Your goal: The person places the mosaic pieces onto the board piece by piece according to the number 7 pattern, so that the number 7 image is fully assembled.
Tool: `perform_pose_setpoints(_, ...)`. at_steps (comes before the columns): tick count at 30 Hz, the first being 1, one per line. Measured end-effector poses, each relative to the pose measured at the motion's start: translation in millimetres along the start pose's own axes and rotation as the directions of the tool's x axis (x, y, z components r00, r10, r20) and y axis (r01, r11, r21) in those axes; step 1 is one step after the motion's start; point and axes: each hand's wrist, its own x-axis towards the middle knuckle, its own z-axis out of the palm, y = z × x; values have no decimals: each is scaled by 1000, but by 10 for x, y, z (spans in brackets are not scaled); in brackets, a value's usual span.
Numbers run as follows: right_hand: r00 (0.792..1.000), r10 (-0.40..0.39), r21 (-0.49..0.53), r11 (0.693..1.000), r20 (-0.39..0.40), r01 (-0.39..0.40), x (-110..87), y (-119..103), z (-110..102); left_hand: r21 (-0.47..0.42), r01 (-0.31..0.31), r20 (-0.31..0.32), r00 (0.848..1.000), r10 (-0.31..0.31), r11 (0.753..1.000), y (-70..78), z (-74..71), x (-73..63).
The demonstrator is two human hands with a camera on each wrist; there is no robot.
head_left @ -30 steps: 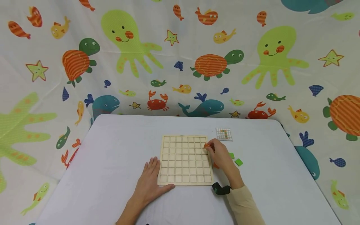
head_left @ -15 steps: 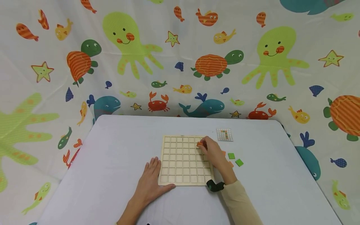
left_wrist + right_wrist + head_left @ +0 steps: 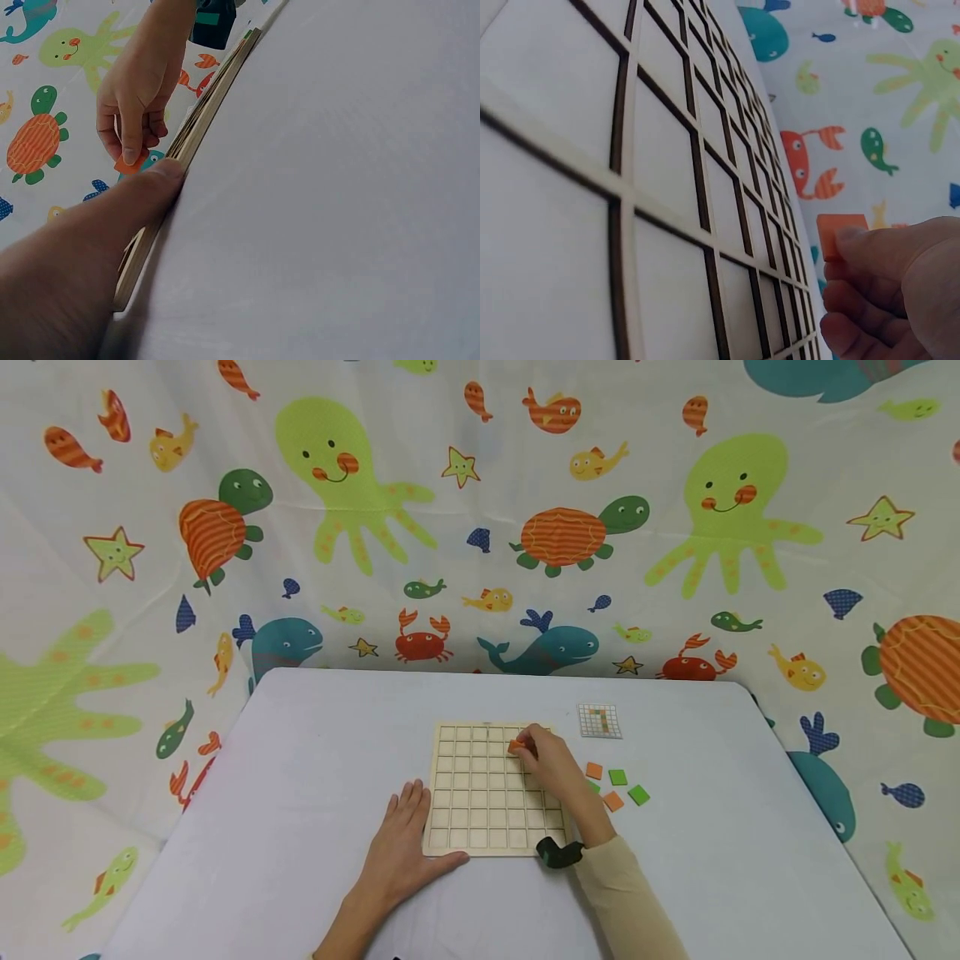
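An orange square tile [image 3: 515, 747] is pinched between the thumb and fingers of my right hand [image 3: 551, 764], over the upper right part of a wooden grid board [image 3: 478, 793]. In the right wrist view the orange tile [image 3: 840, 229] stands tilted, raised off the board. My left hand [image 3: 405, 839] lies with straight fingers along the board's left side, its thumb at the lower left corner. The left wrist view shows that thumb [image 3: 150, 191] resting on the board's edge [image 3: 195, 142]. The board's visible squares hold no tiles; my right hand hides some of them.
Right of the board lie loose tiles: orange ones [image 3: 613, 801] and green ones [image 3: 639, 794], one partly behind my right forearm. Behind them is a small card [image 3: 599, 721] printed with a coloured grid pattern. A patterned cloth [image 3: 480, 527] hangs behind the white table [image 3: 322, 752].
My right hand has moved left from the board's right edge, carrying the orange tile over the grid. More loose tiles on the right have come into sight. My left hand stays put.
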Motion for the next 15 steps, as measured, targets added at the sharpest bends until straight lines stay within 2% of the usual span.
perform_pose_setpoints(15,998,-21,8,1000,56,20,105,-141,172,6,-1,1,1000,1,1000,-20,8,10)
